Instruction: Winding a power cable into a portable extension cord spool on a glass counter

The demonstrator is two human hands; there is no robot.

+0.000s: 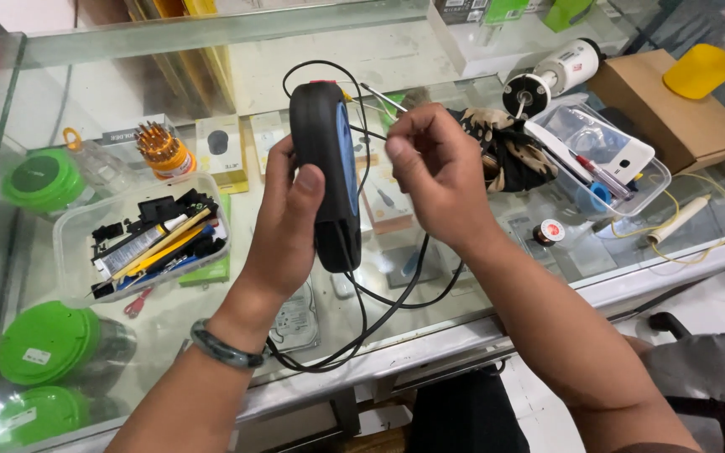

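Left hand (283, 222) grips black device (326, 172) upright; right hand (430, 172) pinches thin tool (382, 96) beside it. Casing closed, cable (379, 310) attached.

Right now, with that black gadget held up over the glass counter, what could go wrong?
1. The left hand alone holds the black oval device above the glass countertop; a slip could drop it onto the glass.
2. The right hand pinches a thin metal tool beside the device; it might slide off and scratch it or jab a finger.
3. The black cable loops loosely below and could snag.
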